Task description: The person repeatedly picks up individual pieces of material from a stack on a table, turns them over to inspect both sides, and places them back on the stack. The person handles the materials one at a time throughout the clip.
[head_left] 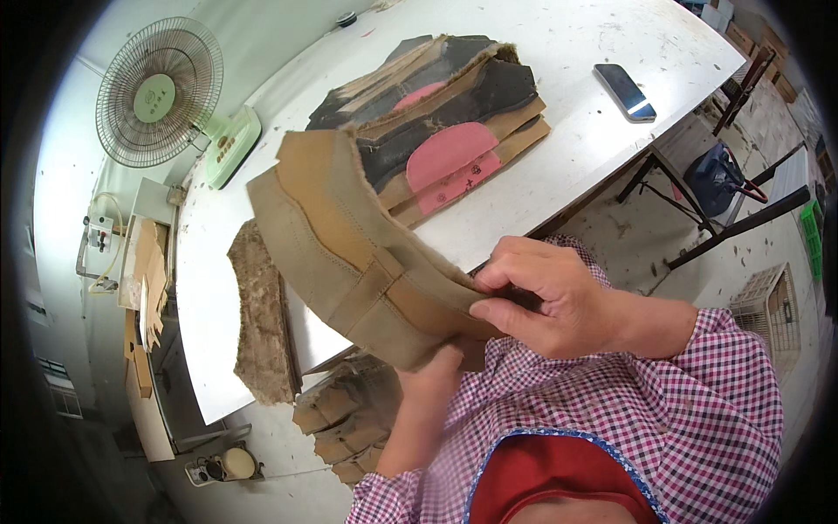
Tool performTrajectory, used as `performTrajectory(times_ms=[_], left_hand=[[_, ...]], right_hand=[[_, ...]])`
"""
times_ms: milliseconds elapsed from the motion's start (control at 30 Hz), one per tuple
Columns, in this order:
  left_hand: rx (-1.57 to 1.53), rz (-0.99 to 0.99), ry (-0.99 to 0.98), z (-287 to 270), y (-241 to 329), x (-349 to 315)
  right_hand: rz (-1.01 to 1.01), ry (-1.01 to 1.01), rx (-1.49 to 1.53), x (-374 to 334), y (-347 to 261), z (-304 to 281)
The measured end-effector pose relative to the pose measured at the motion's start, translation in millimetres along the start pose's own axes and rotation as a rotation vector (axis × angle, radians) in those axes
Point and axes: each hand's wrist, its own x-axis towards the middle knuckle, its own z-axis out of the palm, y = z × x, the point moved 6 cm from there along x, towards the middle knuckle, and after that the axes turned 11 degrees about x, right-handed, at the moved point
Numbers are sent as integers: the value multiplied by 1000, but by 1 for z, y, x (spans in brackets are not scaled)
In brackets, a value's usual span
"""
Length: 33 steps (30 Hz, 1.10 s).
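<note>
A stitched boot upper point(336, 223) in tan and olive-brown, with fuzzy lining along its edge, is held up over the near side of the white table. My right hand point(546, 297) pinches its right-hand edge between thumb and fingers. Beneath its lower end, my left hand point(434, 367) supports it, with the fingers hidden behind the material. A brown fleece piece point(260, 314) lies on the table just left of the upper. Beyond it rests a stack of cut pieces point(436, 113) in black and tan, with a pink rounded patch point(449, 157) on the near side.
A phone point(624, 92) lies at the table's point(576, 166) right. A green-based fan point(157, 96) stands at the left. More brown pieces point(345, 415) hang or lie below the near edge. Right of the table are a chair with a dark bag point(720, 179) and a plastic crate point(772, 314).
</note>
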Motion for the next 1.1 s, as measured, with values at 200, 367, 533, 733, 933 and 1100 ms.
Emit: performTrajectory(times_ms=[200,367,533,733,933,1100], left_hand=[[110,43,-48,-1,-6,4],[217,75,-59,5,-4,3],[-28,125,-82,5,-6,1],[101,56,-62,6,-9,5],[77,61,-50,24,-4,0],[196,1,-78,33,-8,-3]], right_hand=[[352,-28,221,-3,9,2],[454,-50,390,3,10,7],[224,-2,244,-9,9,-3],[269,83,216,-3,9,-7],[269,130,292,-2,7,-9],[227,156,299,1,11,-13]])
